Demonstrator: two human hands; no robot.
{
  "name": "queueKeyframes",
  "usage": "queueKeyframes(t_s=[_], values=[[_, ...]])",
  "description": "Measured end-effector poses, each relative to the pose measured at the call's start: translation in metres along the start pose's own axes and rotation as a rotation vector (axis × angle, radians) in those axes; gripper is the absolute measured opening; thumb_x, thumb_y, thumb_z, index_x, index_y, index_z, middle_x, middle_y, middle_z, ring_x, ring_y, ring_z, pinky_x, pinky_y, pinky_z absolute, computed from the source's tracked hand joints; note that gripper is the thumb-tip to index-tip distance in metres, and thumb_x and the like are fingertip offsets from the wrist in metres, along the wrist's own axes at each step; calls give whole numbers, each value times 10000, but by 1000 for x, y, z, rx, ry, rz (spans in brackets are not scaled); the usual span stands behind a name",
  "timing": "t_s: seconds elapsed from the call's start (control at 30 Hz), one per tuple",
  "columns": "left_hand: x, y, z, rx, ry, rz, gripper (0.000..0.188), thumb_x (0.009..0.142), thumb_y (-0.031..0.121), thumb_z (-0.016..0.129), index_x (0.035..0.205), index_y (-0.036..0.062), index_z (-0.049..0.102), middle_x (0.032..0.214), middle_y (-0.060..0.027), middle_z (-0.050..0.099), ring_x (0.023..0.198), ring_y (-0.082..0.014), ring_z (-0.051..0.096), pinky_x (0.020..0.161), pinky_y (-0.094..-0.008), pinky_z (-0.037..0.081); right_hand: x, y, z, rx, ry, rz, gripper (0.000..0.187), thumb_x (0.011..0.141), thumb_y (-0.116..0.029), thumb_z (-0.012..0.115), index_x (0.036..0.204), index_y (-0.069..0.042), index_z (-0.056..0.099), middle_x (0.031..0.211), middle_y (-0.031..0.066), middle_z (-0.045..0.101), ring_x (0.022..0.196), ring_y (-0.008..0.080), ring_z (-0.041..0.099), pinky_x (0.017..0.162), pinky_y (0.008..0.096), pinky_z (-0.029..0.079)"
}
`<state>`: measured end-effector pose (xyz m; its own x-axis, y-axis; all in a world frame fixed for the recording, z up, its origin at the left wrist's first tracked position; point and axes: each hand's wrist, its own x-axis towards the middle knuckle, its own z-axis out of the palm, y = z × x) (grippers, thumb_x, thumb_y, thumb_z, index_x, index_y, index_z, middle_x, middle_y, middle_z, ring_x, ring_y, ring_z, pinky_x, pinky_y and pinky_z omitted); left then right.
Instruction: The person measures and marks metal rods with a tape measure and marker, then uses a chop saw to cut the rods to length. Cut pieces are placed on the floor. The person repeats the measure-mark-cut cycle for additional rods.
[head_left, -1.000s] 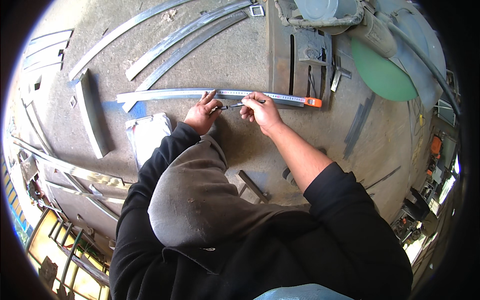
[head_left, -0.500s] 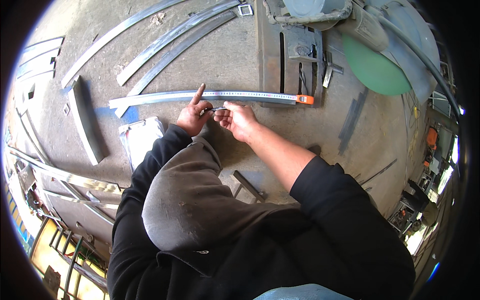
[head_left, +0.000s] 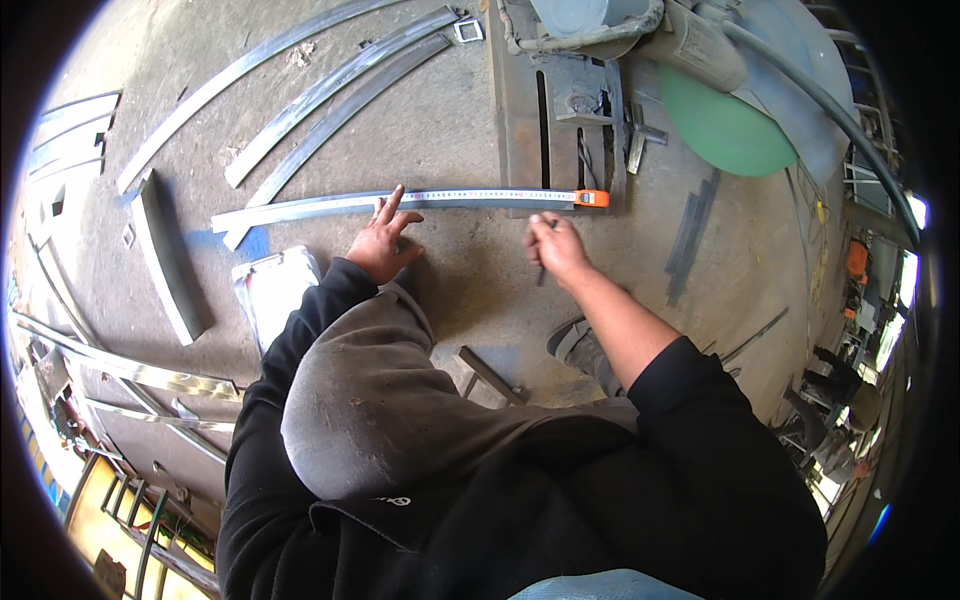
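Observation:
A long grey metal bar (head_left: 290, 211) lies crosswise on the floor ahead of me. Along it runs the pulled-out blade of a tape measure, its orange case (head_left: 592, 198) at the bar's right end. My left hand (head_left: 380, 245) is open, fingers spread, the fingertips resting on the blade and bar about mid-length. Just below the right end of the bar, my right hand (head_left: 557, 248) is closed around a slim dark pen (head_left: 541, 276), which points down out of the fist. Most of the pen is hidden by the fingers.
A cut-off machine with a green guard (head_left: 728, 125) stands at the upper right. Several metal bars (head_left: 340, 90) lie at the upper left. A clipboard with paper (head_left: 277, 290) sits left of my knee. A short square tube (head_left: 170, 260) lies farther left.
My hands were together over the pen and have parted. The right hand has carried the pen rightward toward the tape case; the left has opened and stays by the blade.

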<state>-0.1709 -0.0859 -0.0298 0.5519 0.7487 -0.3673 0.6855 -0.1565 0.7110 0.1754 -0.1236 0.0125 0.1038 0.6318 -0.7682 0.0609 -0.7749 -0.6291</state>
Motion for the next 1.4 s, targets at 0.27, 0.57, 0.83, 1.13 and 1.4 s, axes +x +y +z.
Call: queueKeyframes(t_s=[0.27, 0.57, 0.83, 1.13, 1.4], values=[[4, 2, 4, 95, -52, -37, 810, 897, 352, 756, 1596, 239, 363, 1717, -163, 204, 1514, -581, 188, 1181, -599, 375, 11, -1, -86, -165, 524, 172, 642, 864, -453, 823, 1293, -39, 584, 1091, 122, 672, 905, 216, 654, 628, 410, 532], [8, 9, 1, 101, -92, -95, 839, 899, 371, 742, 1609, 179, 338, 1717, -176, 197, 1535, -550, 169, 1221, -571, 324, 43, -9, -96, -377, 578, -91, 798, 842, -467, 843, 1427, 0, 565, 1349, 200, 658, 1244, 301, 641, 1040, 375, 496], [11, 12, 2, 150, -98, -100, 845, 897, 372, 746, 1601, 135, 342, 1706, -200, 215, 1515, -584, 184, 1214, -567, 332, 51, -5, -102, -405, 581, -129, 651, 834, -436, 842, 1273, 9, 662, 1190, 184, 733, 1096, 292, 707, 946, 386, 532], [16, 11, 3, 218, -127, -100, 832, 881, 375, 765, 1571, 103, 387, 1705, -188, 227, 1492, -597, 236, 1213, -559, 333, 53, -7, -105, -461, 573, -88, 606, 813, -500, 828, 1152, -16, 697, 1106, 187, 748, 1037, 341, 720, 894, 418, 550], [18, 14, 1, 264, -137, -110, 832, 873, 375, 775, 1564, 99, 405, 1707, -172, 233, 1488, -585, 264, 1202, -551, 357, 50, -3, -116, -477, 600, -64, 623, 808, -484, 840, 1198, -22, 690, 1135, 186, 742, 1065, 331, 710, 918, 417, 545]])
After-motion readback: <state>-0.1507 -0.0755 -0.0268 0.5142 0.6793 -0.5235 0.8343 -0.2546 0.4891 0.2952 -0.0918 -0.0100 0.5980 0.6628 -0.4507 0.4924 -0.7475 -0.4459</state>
